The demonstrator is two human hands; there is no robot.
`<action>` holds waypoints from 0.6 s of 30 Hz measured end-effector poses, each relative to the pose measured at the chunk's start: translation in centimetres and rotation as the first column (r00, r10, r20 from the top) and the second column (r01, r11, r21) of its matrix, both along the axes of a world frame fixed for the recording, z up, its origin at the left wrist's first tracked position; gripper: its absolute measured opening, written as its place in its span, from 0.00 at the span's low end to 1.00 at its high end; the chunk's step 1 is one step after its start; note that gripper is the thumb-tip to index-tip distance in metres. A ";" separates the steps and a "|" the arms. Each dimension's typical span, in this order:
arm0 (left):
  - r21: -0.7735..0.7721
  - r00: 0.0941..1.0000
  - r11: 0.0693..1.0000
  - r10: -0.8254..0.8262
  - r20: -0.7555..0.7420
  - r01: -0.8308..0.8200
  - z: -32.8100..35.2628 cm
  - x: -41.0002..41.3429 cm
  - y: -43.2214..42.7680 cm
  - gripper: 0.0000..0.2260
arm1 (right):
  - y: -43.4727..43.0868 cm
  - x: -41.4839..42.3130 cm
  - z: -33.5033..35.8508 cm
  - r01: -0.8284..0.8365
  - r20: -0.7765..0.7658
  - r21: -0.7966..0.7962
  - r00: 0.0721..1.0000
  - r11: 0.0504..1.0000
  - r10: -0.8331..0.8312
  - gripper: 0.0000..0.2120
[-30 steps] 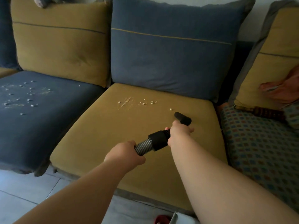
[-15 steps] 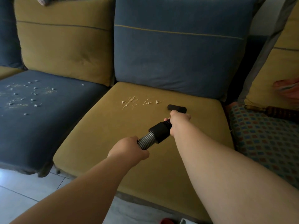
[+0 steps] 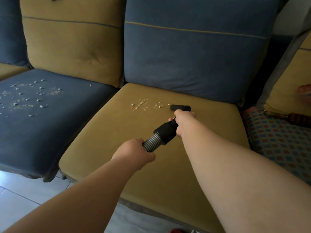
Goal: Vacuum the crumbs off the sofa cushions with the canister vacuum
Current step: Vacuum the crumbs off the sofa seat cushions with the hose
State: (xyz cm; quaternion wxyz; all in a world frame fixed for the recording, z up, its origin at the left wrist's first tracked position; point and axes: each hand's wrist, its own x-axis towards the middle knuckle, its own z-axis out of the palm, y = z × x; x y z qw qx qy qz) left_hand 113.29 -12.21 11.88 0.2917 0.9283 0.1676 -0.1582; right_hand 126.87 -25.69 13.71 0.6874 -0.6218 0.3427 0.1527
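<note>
The right hand [image 3: 183, 121] is curling its grip around the black wand [image 3: 172, 122] just behind the nozzle [image 3: 180, 107]. The nozzle is sitting on the mustard seat cushion [image 3: 109, 140], at 12 o'clock from that hand. The left hand [image 3: 134, 153] is closing its grip round the ribbed grey hose [image 3: 150, 143], at 7 o'clock from the black cuff [image 3: 165, 133] that is joining hose and wand. A small patch of crumbs [image 3: 143, 105] is lying on the same cushion at 9 o'clock from the nozzle, with the nearest bits just beside its end. More scattered crumbs [image 3: 28, 98] are lying on the blue seat cushion [image 3: 58, 128], well apart at 9 o'clock. A blue back cushion [image 3: 193, 61] is standing behind the nozzle at 12 o'clock, and a checked cover [image 3: 277, 142] is lying at 3 o'clock.
</note>
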 end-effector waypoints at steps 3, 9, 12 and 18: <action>0.006 1.000 1.000 0.013 -0.002 -0.013 0.2 -0.5 0.8 0.09 | 1.0 -0.1 0.2 -0.025 -0.001 0.010 1.000 1.000 0.025 0.20; 0.022 0.999 0.999 0.032 -0.007 -0.032 0.4 -1.3 2.2 0.09 | 2.9 -0.7 0.2 -0.049 -0.006 0.031 0.999 0.998 0.049 0.20; 0.022 0.999 0.999 0.035 -0.008 -0.035 0.6 -1.7 2.6 0.09 | 3.5 -1.0 0.5 -0.072 -0.006 0.020 0.997 0.997 0.072 0.20; 0.041 0.999 0.999 0.034 -0.006 -0.034 0.8 -2.7 3.8 0.09 | 4.8 -1.9 0.8 -0.116 -0.031 0.048 0.993 0.992 0.117 0.18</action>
